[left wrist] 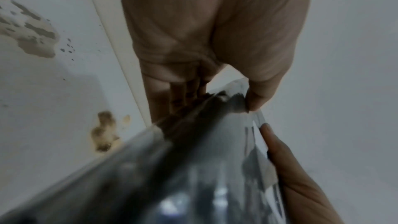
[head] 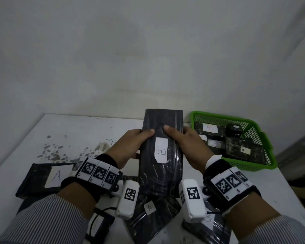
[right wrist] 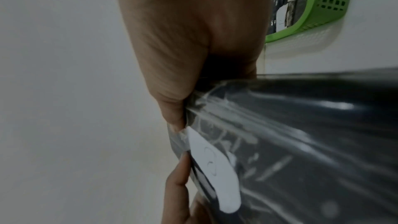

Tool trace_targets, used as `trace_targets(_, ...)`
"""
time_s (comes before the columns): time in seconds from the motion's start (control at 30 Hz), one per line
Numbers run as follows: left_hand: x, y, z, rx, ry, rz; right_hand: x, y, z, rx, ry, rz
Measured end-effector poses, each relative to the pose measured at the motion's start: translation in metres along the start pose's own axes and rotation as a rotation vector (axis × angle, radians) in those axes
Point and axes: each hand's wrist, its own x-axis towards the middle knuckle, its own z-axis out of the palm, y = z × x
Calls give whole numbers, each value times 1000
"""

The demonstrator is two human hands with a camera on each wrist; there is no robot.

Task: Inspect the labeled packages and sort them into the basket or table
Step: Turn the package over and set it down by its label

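I hold a long black plastic-wrapped package (head: 161, 173) up above the table, its white label (head: 161, 150) reading B facing me. My left hand (head: 130, 147) grips its left edge with the thumb on the front. My right hand (head: 187, 143) grips the right edge, thumb on top near the label. In the left wrist view the package (left wrist: 193, 168) is pinched between thumb and fingers. The right wrist view shows the package (right wrist: 301, 142) and its label (right wrist: 215, 173) under the thumb. A green basket (head: 264, 159) at the right holds several B-labeled packages.
On the white table (head: 69, 131) lie black packages labeled A at the left (head: 42, 178) and below my hands (head: 151, 217), and another at the lower right (head: 209, 226). Stains mark the table's left half. A plain wall stands behind.
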Motion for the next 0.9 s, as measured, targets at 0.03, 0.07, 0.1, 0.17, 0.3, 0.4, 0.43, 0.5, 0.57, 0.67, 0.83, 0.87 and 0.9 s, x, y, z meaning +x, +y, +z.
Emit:
trace_targets(0.03,1,1,1,-1,-4,-15,0,1,1,-26,1,-11)
trace_targets(0.07,3,1,1,0,-7,-21,0,2,2,-54,-4,-18)
trace_targets(0.1,3,2,0,3,-5,-17,0,4,3,-74,-15,-15)
trace_targets(0.17,8,1,-2,1,17,24,0,4,5,-69,-41,11)
trace_targets(0.3,10,-1,-3,52,36,100,3,2,4,11,-1,22)
trace_targets(0.4,10,-4,-1,69,65,111,8,-1,1,-56,65,-62)
trace_targets(0.43,10,-4,-1,36,57,103,8,-3,1,-99,65,-80)
trace_targets(0.5,11,-3,-1,-23,28,92,8,-4,0,-178,66,-98)
trace_targets(0.57,12,0,-2,-29,13,123,7,-4,1,-215,58,-115)
trace_targets(0.67,14,2,-3,-37,27,169,5,-2,0,-164,37,-102)
trace_targets(0.83,15,-4,2,-65,87,175,5,-2,0,-157,8,-73)
trace_targets(0.87,15,-6,3,-73,67,163,6,-1,0,-162,33,-74)
trace_targets(0.9,16,-8,4,-65,50,149,8,0,1,-165,72,-72)
